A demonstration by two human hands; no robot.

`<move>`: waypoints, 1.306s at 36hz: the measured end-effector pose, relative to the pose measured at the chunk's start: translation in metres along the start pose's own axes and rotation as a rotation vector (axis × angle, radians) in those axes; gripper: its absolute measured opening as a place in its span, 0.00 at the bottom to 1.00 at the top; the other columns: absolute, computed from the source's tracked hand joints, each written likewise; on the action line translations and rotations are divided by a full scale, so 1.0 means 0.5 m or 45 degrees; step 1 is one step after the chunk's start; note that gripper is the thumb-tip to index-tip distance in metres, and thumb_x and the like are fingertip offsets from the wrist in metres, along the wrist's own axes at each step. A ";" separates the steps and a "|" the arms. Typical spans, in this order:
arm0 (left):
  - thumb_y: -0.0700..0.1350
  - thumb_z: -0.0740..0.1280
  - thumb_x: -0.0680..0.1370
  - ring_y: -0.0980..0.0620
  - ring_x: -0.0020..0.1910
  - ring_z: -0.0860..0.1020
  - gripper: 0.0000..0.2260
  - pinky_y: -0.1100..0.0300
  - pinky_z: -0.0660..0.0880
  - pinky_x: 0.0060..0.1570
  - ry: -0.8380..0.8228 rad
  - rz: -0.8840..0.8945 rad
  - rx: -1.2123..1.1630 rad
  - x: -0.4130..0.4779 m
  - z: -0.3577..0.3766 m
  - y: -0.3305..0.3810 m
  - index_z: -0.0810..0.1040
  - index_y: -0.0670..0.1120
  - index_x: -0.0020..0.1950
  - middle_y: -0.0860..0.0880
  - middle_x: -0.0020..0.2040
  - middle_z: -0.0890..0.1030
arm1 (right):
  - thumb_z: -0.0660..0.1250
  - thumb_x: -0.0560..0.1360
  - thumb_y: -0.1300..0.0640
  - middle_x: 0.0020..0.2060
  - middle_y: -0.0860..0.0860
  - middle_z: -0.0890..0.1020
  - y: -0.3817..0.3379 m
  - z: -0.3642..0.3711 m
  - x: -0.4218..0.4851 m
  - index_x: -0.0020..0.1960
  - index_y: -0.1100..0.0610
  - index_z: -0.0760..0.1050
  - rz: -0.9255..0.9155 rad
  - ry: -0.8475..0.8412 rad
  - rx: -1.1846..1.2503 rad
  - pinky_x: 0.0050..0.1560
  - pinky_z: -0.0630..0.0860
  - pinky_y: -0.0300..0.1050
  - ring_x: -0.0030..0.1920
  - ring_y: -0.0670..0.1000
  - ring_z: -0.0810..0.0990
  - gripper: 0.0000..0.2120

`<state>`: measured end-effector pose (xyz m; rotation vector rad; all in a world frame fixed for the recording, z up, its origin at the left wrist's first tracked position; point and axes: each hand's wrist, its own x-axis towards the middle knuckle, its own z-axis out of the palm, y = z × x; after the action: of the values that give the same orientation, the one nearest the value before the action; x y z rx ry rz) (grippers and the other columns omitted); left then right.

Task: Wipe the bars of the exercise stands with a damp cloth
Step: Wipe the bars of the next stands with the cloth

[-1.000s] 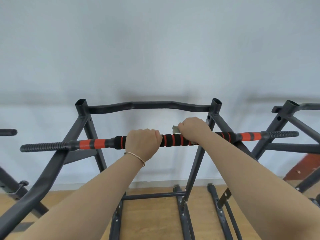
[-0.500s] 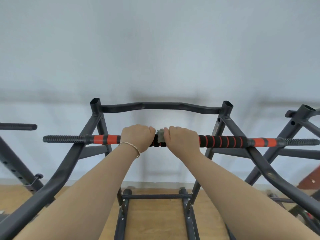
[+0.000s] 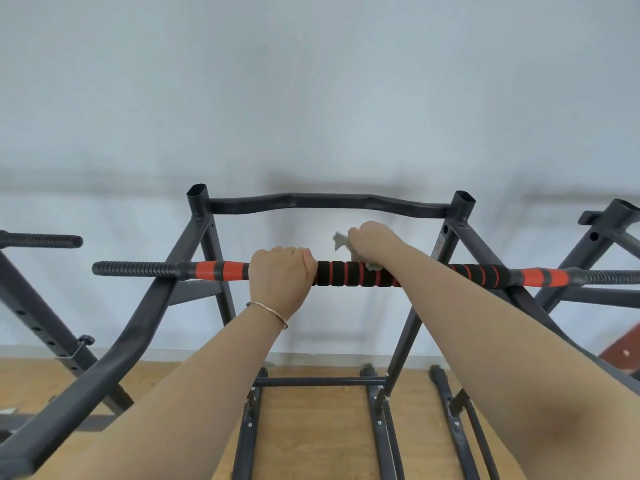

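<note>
Left hand [image 3: 282, 277], fingers wrapped round the bar [image 3: 346, 273], likely to steady the stand. Right hand [image 3: 372, 237], fingers bunching the cloth [image 3: 341, 241] just above the foam, its lower edge touching, ready to rub.

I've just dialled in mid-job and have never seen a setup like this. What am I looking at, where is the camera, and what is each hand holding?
There is no machine here. These are a person's two bare arms, filmed by one wide-angle camera worn on the head, looking forward and down.

The left hand, with a bracelet at the wrist, grips the padded black-and-orange bar of a dark metal exercise stand.

The right hand clutches a small grey cloth. The cloth's lower edge touches the top of that bar, just right of the left hand.

A left stand and a right stand show at the edges. Everything sits on a wooden floor in front of a pale wall.
</note>
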<state>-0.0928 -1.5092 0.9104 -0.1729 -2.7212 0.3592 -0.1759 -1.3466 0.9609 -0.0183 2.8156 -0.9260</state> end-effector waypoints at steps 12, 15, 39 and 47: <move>0.43 0.52 0.80 0.44 0.39 0.76 0.11 0.52 0.74 0.43 -0.634 -0.071 -0.483 0.085 -0.044 -0.056 0.72 0.43 0.44 0.47 0.40 0.79 | 0.59 0.79 0.61 0.35 0.52 0.70 0.049 0.026 -0.061 0.50 0.58 0.67 -0.599 0.209 -0.937 0.35 0.68 0.48 0.39 0.57 0.72 0.01; 0.41 0.53 0.79 0.48 0.29 0.80 0.10 0.54 0.77 0.39 -0.700 0.111 -0.547 0.078 -0.041 -0.053 0.72 0.40 0.45 0.45 0.33 0.82 | 0.61 0.79 0.61 0.32 0.50 0.64 0.062 0.036 -0.061 0.48 0.57 0.63 -0.712 0.250 -1.189 0.35 0.68 0.46 0.38 0.57 0.71 0.06; 0.35 0.61 0.75 0.47 0.38 0.73 0.09 0.55 0.73 0.37 -0.139 -0.247 -0.015 0.014 -0.026 -0.113 0.71 0.44 0.53 0.48 0.37 0.70 | 0.77 0.63 0.66 0.28 0.60 0.77 -0.035 0.063 -0.040 0.48 0.70 0.78 -0.761 0.603 -0.843 0.26 0.65 0.43 0.24 0.58 0.74 0.16; 0.39 0.62 0.76 0.48 0.35 0.74 0.07 0.58 0.69 0.33 -0.227 -0.134 0.072 -0.001 0.004 -0.116 0.70 0.47 0.51 0.51 0.30 0.65 | 0.78 0.65 0.61 0.22 0.49 0.65 -0.046 0.151 -0.078 0.33 0.57 0.72 -0.876 0.708 -0.918 0.23 0.61 0.36 0.21 0.51 0.60 0.14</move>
<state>-0.0973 -1.5651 0.9244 0.0190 -2.8770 0.4402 -0.1256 -1.4069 0.9214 -1.0084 3.5624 0.1182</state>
